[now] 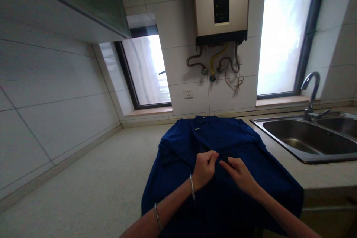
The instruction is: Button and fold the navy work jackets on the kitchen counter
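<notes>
A dark blue long-sleeved shirt [178,182] lies spread on the countertop, collar toward the wall and lower part near me. On its upper chest is a small yellow-green mark. Around the middle of the front, my left hand [205,167] is closed in a pinch on the fabric. Just to its right, my right hand [239,173] also pinches the cloth between thumb and fingers. The two hands are close together but apart. Whatever small detail sits between the fingertips is too dark to make out. Two silver bangles circle my left forearm.
A pale countertop [92,178] runs along the tiled wall. At the right is a steel sink [295,137] with a chrome faucet [309,93]. A water heater [221,3] with pipes hangs above the shirt, over a wall socket [188,94]. An overhead cabinet [69,0] juts out at upper left.
</notes>
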`<state>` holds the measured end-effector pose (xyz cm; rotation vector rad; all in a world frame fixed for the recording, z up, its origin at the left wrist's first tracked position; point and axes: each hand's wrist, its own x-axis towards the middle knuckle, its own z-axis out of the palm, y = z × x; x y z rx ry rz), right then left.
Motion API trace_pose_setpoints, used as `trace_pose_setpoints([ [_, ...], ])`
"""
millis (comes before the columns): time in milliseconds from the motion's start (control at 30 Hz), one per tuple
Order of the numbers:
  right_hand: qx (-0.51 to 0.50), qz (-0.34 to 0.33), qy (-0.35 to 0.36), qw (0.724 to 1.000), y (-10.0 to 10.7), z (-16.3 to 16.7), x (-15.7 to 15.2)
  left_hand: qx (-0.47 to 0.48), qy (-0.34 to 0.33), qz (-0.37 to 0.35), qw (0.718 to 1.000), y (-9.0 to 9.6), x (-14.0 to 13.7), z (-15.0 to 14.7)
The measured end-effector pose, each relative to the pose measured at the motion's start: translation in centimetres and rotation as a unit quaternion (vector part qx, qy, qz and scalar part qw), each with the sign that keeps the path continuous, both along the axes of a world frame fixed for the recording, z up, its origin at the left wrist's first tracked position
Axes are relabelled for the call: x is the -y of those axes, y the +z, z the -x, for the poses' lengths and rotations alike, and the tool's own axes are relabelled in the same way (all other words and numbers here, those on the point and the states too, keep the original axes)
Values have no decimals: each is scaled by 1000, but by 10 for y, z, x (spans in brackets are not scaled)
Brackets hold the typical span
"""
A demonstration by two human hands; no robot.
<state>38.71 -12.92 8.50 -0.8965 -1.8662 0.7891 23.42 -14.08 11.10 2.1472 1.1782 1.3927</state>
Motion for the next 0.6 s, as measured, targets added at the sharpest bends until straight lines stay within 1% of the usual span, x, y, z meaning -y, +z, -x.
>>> trace_pose_setpoints([
  [100,2,-34,-19,999,-6,0,5,31,-7,40,999,-3,-1,-1],
  [133,6,-47,-14,999,-8,0,8,47,-2,53,997,-5,-3,-1],
  [233,45,-104,57,992,-13,1,14,124,32,117,985,-12,-16,2],
  [267,52,-112,72,990,-13,1,15,145,38,138,979,-14,-20,4],
  [300,48,-104,75,991,-13,1,14,154,35,154,975,-14,-23,5],
  [333,29,-74,66,995,-12,2,11,150,22,162,975,-14,-23,6],
  [400,-43,35,45,997,-7,1,5,116,-9,151,982,-12,-18,8],
  [467,-119,146,52,981,-1,-1,0,55,-33,117,991,-10,-7,10],
  [500,-145,185,59,970,2,-3,-1,18,-41,95,994,-10,0,12],
  [533,-154,212,74,962,6,-6,0,-23,-50,75,996,-11,6,16],
  [600,-127,239,123,955,11,-14,6,-127,-80,49,987,-13,15,35],
])
